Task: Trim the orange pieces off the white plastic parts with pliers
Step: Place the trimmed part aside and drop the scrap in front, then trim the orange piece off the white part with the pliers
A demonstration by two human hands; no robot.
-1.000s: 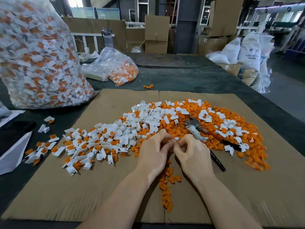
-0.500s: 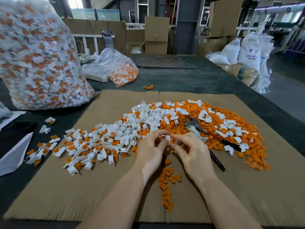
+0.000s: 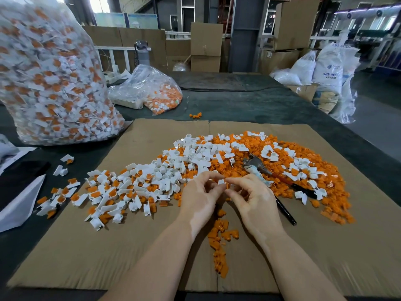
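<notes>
Your left hand (image 3: 200, 193) and right hand (image 3: 252, 197) have lifted slightly, fingers still pinching one white part (image 3: 221, 182) together. Pliers (image 3: 260, 168) lie untouched just right; bare cardboard (image 3: 108, 246) near-left.

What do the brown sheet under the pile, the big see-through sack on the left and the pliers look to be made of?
The brown sheet: likely cardboard, matte, with a fold seam down the middle. The sack: thin clear plastic film, glossy and wrinkled, its parts showing through. The pliers: dull grey metal head; handles seemingly dark plastic or rubber.
</notes>
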